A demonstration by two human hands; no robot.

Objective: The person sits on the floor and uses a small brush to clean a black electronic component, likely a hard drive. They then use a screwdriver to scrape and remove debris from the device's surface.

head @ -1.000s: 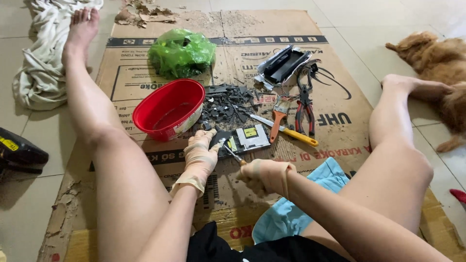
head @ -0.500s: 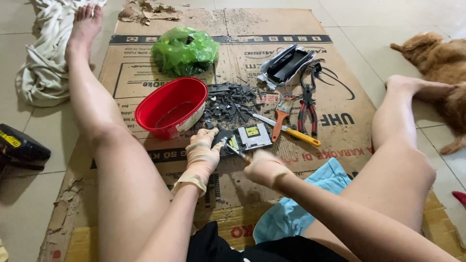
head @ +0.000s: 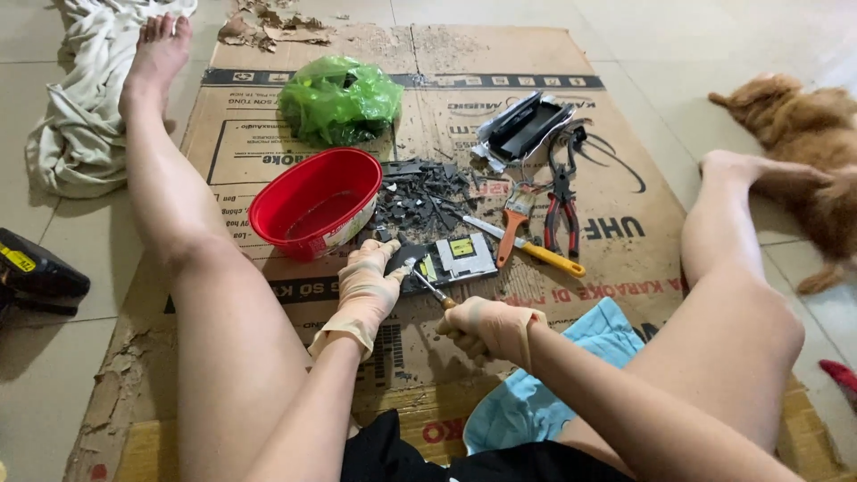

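I sit on flattened cardboard point(head: 446, 54) with my legs spread. My gloved left hand point(head: 368, 284) presses down on the left end of a small flat electronic part point(head: 455, 259) with a yellow label. My gloved right hand point(head: 486, 326) grips a screwdriver point(head: 430, 287) by the handle; its tip touches the part's near left corner, next to my left fingers. A pile of dark broken pieces point(head: 420, 192) lies just beyond the part.
A red bowl point(head: 314, 201) stands left of the pile, a green plastic bag point(head: 339, 98) behind it. Pliers point(head: 562, 205), a paintbrush point(head: 511, 223), a yellow-handled tool point(head: 536, 252), a black casing point(head: 522, 129). Blue cloth point(head: 571, 375) under my right leg. A dog point(head: 803, 134) lies right.
My right hand has shifted slightly, keeping the screwdriver tip at the part. My left hand stays on the part. The view has drifted a little.
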